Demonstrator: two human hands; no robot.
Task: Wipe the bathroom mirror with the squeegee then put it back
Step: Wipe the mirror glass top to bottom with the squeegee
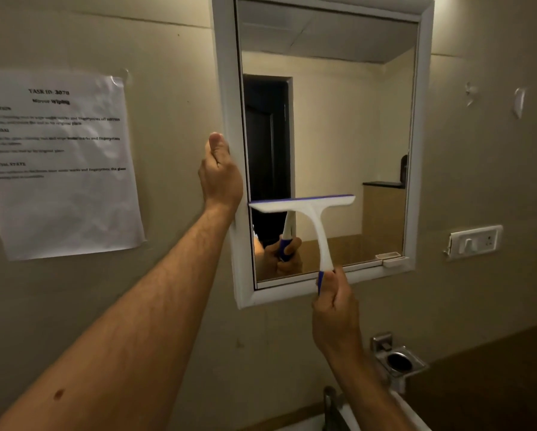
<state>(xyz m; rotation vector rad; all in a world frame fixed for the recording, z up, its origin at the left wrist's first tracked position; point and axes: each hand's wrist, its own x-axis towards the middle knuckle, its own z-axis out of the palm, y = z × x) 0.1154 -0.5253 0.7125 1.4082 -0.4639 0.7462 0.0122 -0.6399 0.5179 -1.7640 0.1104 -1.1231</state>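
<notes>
A white-framed mirror (338,126) hangs on the beige wall straight ahead. My right hand (335,309) is closed around the blue grip of a white squeegee (310,209). Its blue-edged blade lies flat against the glass in the lower left part of the mirror, roughly level. My left hand (220,172) grips the left side of the mirror frame (229,98), thumb up along its edge. The reflection shows the squeegee handle and my fingers.
A printed task sheet (58,160) is taped to the wall at left. A white switch plate (475,241) sits right of the mirror. A metal holder (397,362) and a tap (332,405) are below, near my right forearm.
</notes>
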